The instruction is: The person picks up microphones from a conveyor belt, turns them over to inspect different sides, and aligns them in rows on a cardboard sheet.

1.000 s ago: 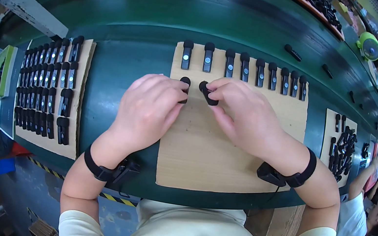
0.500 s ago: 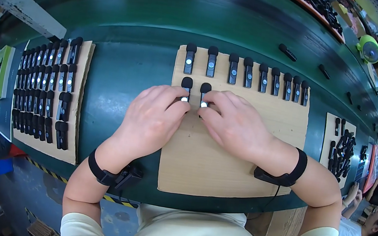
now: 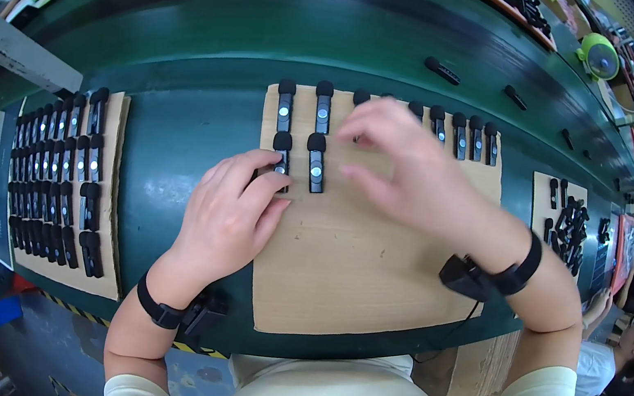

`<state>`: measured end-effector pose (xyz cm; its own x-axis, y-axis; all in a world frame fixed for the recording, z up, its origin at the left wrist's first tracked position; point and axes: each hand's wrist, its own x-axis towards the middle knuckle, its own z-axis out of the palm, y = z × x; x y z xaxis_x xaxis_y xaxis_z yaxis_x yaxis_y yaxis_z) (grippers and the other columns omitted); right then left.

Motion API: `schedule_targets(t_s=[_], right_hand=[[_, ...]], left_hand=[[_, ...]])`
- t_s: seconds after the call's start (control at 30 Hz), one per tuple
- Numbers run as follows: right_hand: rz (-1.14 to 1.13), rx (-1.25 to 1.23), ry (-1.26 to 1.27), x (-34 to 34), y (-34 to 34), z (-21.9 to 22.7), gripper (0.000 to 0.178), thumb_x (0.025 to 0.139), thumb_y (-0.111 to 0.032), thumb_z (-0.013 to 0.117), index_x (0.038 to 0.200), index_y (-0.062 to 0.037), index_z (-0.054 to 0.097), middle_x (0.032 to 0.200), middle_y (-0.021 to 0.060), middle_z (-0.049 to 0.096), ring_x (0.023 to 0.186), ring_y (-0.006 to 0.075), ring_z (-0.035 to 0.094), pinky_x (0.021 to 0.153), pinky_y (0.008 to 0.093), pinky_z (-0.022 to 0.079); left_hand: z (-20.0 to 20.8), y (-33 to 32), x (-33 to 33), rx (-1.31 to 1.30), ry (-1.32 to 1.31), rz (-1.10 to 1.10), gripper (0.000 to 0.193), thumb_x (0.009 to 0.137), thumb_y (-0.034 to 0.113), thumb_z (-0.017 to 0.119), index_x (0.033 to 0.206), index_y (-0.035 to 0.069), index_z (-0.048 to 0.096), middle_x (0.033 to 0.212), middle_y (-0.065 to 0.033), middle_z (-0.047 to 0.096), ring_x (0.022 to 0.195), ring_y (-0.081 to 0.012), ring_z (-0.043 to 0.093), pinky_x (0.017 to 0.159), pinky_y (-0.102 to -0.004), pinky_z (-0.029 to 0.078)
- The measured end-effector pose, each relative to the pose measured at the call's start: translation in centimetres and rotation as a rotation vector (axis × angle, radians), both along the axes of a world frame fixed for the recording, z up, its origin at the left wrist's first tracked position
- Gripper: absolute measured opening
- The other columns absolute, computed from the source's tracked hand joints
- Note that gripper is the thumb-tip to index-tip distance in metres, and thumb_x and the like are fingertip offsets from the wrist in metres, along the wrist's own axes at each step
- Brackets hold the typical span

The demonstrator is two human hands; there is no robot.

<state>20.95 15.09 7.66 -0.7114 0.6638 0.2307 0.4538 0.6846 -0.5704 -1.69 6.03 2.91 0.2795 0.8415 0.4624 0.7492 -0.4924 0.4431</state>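
Small black clip-on microphones with foam tops and lit round spots lie on a cardboard sheet (image 3: 353,287). My left hand (image 3: 227,213) is at the sheet's left edge, fingers closed around the body of one microphone (image 3: 283,141) in the second row. Just right of it lies another microphone (image 3: 316,166), untouched. My right hand (image 3: 414,159) is raised over the sheet, thumb and fingers apart, holding nothing. It covers part of the top row, where the first microphone (image 3: 285,107) and second microphone (image 3: 323,109) show at the left.
On the left, a second cardboard sheet (image 3: 106,247) carries several rows of microphones. At the right, a smaller board (image 3: 546,193) holds a pile of them. Loose microphones (image 3: 442,70) lie on the green belt (image 3: 239,11) behind. A post (image 3: 21,52) stands at the far left.
My right hand has let go of its microphone in the second row and moved up and right, opening. The left hand stays at its microphone. The view has shifted slightly.
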Motion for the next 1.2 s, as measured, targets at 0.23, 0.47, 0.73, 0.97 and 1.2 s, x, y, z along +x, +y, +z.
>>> schedule_targets(t_s=[0.23,0.47,0.73,0.97,1.2], right_hand=[[-0.371,-0.022,-0.307,3.3,11.2,0.6,0.029,0.087,-0.014,0.068,0.113,-0.0025,0.060,0.109,0.0120,0.061,0.092,0.0195,0.060,0.085,0.0310,0.050],[-0.441,0.029,-0.659,7.9,18.6,-2.7,0.031,0.082,-0.013,0.073,0.109,-0.0020,0.063,0.104,0.0138,0.066,0.097,0.0285,0.064,0.087,0.0365,0.050],[-0.393,-0.098,-0.440,6.3,14.4,0.5,0.026,0.084,-0.010,0.071,0.107,-0.0007,0.063,0.093,0.0059,0.066,0.085,0.0162,0.061,0.078,0.0283,0.050],[-0.047,-0.127,0.081,4.9,-2.6,4.0,0.023,0.089,-0.007,0.063,0.112,-0.0004,0.064,0.093,0.0108,0.062,0.080,0.0195,0.058,0.074,0.0301,0.047],[-0.043,-0.228,0.335,5.2,-10.0,3.4,0.026,0.084,-0.005,0.068,0.109,0.0022,0.065,0.091,0.0124,0.062,0.077,0.0246,0.058,0.072,0.0332,0.047]], left_hand=[[-0.1,-0.5,-0.4,-0.013,-0.051,0.021,0.027,0.074,0.005,0.074,0.099,0.004,0.062,0.111,-0.0136,0.059,0.095,-0.0332,0.061,0.079,-0.0405,0.050],[0.3,-0.9,-0.8,-0.038,-0.098,0.009,0.027,0.073,0.001,0.073,0.098,0.003,0.062,0.112,-0.0142,0.060,0.097,-0.0327,0.061,0.080,-0.0390,0.051],[0.4,-1.3,-0.7,-0.055,-0.150,-0.010,0.027,0.074,-0.001,0.073,0.098,0.002,0.062,0.112,-0.0154,0.060,0.099,-0.0318,0.061,0.083,-0.0383,0.051],[3.4,-2.0,0.3,-0.066,-0.334,-0.108,0.032,0.074,0.003,0.075,0.104,0.000,0.063,0.113,-0.0164,0.062,0.098,-0.0336,0.062,0.084,-0.0392,0.050],[6.5,-4.1,3.4,-0.367,-0.601,-0.263,0.036,0.076,0.006,0.077,0.109,-0.001,0.064,0.109,-0.0162,0.067,0.101,-0.0345,0.064,0.094,-0.0427,0.048]])
